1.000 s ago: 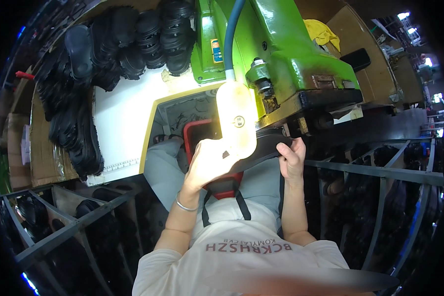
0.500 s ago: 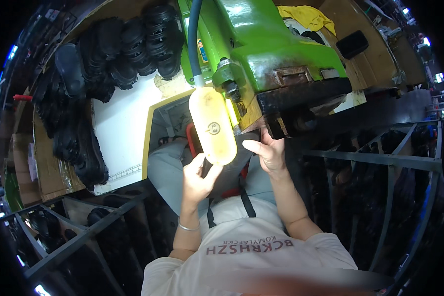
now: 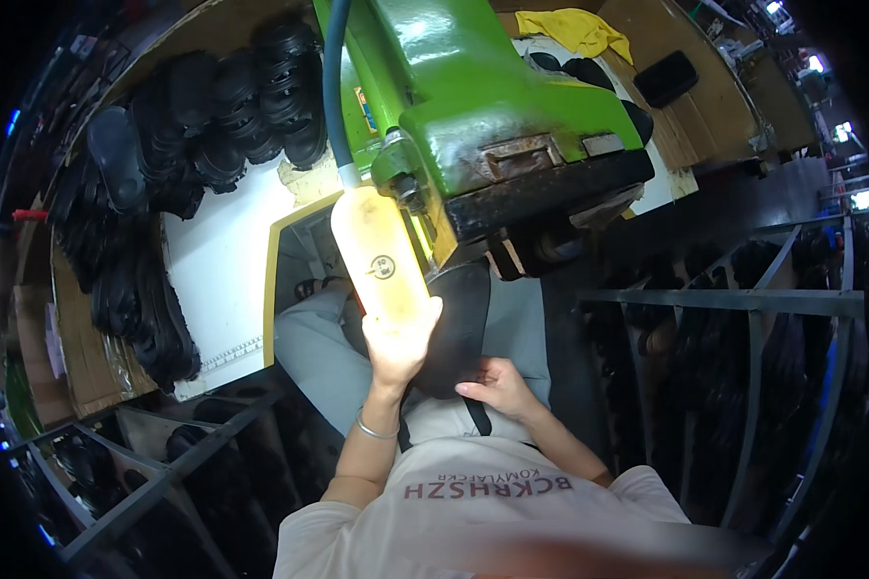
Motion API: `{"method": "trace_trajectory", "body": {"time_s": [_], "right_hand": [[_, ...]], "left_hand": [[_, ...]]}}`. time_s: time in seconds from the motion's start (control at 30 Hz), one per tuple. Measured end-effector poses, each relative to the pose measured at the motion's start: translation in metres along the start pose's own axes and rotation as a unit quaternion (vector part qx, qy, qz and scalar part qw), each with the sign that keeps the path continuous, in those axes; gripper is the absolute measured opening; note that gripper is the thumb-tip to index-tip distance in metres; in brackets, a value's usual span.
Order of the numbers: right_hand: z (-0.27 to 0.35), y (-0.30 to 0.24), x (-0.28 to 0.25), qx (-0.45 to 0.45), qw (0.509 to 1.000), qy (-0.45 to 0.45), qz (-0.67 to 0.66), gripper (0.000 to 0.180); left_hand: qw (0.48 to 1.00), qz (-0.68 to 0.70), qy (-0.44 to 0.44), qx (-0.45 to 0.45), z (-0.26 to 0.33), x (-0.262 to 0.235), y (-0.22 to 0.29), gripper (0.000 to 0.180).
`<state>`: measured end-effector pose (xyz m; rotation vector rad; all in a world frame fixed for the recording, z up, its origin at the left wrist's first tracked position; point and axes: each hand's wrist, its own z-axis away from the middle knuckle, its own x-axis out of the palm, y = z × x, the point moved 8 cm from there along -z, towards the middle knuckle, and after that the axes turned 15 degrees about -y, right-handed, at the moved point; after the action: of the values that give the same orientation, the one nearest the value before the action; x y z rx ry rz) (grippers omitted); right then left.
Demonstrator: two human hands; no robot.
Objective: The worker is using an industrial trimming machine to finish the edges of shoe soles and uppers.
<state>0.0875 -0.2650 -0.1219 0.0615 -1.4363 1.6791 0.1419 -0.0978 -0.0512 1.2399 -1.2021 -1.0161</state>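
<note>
Both hands grip: left hand holds smooth cream handle, right hand pinches matte black sole (curved).

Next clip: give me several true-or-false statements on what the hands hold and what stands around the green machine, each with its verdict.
1. The left hand grips a pale yellow shoe last. True.
2. The right hand rests on a black shoe upper in the lap. True.
3. The machine above the hands is painted red. False: it is green.
4. Black soles lie piled to the left of the machine. True.
5. The cloth at the top is blue. False: it is yellow.
6. The left wrist is bare. False: it wears a thin bangle.
</note>
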Motion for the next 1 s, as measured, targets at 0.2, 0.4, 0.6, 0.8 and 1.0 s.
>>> {"method": "trace_trajectory", "body": {"time_s": [0.2,0.4,0.6,0.8,1.0], "right_hand": [[0.007,-0.006,0.001,-0.004,1.0,0.005,-0.005,0.039],[0.038,-0.02,-0.01,-0.031,0.999,0.019,-0.004,0.042],[0.089,-0.073,-0.072,-0.167,0.969,0.179,0.016,0.035],[0.081,-0.159,-0.098,-0.303,0.916,0.243,0.098,0.03],[0.039,-0.179,-0.108,-0.302,0.927,0.191,0.11,0.025]], "left_hand": [[0.992,-0.116,-0.029,0.037,-0.018,0.018,0.02,0.008],[0.997,-0.064,0.012,0.041,-0.004,0.006,-0.01,0.016],[0.996,0.078,-0.04,0.004,-0.007,0.025,0.001,0.021],[0.993,0.096,-0.063,-0.007,-0.017,0.035,0.008,0.016],[0.997,0.08,0.012,0.011,-0.016,0.013,0.008,0.019]]}}
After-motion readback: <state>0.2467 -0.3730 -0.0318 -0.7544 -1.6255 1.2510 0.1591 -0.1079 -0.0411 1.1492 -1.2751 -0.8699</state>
